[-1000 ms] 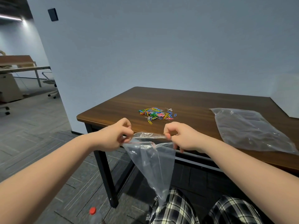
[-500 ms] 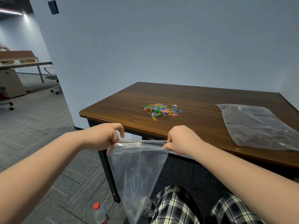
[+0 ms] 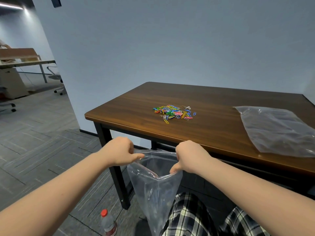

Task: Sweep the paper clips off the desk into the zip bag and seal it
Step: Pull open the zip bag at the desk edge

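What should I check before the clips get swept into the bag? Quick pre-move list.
1. Bag mouth open: ok. The zip bag gapes between the two hands.
2. Both hands gripping the rim: ok. Left hand and right hand each pinch one side of the rim.
3. Mouth under the desk edge: not ok. It hangs below and in front of the desk, not against the edge.
4. A hand free to sweep: not ok. Both hold the bag.
5. Clips gathered: ok. The paper clips sit in one loose pile, back from the near edge.
6. Sweep path clear: ok. The spare bag lies off to the right.
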Tool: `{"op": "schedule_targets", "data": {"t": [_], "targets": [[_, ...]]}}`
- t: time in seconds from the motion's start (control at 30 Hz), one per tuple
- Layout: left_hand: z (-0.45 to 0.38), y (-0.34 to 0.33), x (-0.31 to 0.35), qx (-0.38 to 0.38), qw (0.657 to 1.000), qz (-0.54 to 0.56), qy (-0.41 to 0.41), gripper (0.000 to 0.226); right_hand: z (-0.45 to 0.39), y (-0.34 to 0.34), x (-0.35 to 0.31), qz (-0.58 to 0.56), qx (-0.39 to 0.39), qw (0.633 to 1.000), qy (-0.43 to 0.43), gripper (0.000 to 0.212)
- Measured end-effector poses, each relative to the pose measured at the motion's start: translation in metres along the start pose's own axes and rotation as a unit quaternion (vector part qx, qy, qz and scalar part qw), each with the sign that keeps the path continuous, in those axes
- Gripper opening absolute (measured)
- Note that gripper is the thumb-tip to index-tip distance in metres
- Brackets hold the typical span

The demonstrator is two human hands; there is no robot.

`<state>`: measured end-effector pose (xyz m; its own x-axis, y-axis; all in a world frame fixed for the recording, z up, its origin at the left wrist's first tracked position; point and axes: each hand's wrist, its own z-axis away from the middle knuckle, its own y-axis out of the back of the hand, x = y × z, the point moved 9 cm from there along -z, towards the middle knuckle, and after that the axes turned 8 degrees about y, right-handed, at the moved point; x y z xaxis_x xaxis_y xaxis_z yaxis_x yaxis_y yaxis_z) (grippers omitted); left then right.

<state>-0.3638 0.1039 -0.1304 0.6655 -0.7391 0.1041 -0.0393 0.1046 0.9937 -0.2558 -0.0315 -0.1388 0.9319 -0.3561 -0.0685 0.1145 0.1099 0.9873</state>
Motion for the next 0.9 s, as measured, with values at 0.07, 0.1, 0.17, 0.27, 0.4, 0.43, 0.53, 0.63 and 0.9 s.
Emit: {"op": "schedule_targets", "data": {"t": [0.07, 0.1, 0.17, 0.27, 0.4, 0.43, 0.53, 0.63, 0.9], "targets": [[0.0, -0.012, 0.005, -0.001, 1.0, -0.003, 0.009, 0.037, 0.0, -0.001, 0.001, 0.017, 0.004, 1.0, -0.006, 0.047], [0.0, -0.018, 0.009, -0.011, 1.0, -0.008, -0.002, 0.032, 0.0, -0.002, 0.003, 0.035, 0.006, 0.999, -0.007, 0.044], [0.002, -0.024, 0.015, -0.032, 0.999, -0.007, -0.035, 0.03, 0.0, -0.006, 0.007, 0.065, 0.002, 0.998, -0.011, 0.038], [0.001, -0.022, 0.02, -0.051, 0.996, -0.01, -0.067, 0.035, 0.001, -0.015, 0.019, 0.072, -0.034, 0.996, -0.032, 0.044], [-0.002, -0.024, 0.036, -0.052, 0.992, -0.063, -0.1, 0.055, -0.001, -0.02, 0.023, 0.058, -0.054, 0.996, -0.039, 0.051], [-0.003, -0.026, 0.041, -0.054, 0.99, -0.069, -0.108, 0.058, -0.001, -0.019, 0.022, 0.05, -0.048, 0.997, -0.036, 0.05], [-0.008, -0.027, 0.047, -0.047, 0.989, -0.068, -0.121, 0.057, 0.0, -0.013, 0.022, 0.016, -0.012, 1.0, -0.021, 0.037], [-0.012, -0.025, 0.047, -0.033, 0.987, -0.068, -0.14, 0.058, 0.001, -0.013, 0.024, -0.002, -0.008, 1.0, -0.011, 0.04], [-0.011, -0.027, 0.039, -0.041, 0.985, -0.051, -0.162, 0.067, 0.001, -0.008, 0.015, -0.06, 0.023, 0.998, 0.028, 0.036]]}}
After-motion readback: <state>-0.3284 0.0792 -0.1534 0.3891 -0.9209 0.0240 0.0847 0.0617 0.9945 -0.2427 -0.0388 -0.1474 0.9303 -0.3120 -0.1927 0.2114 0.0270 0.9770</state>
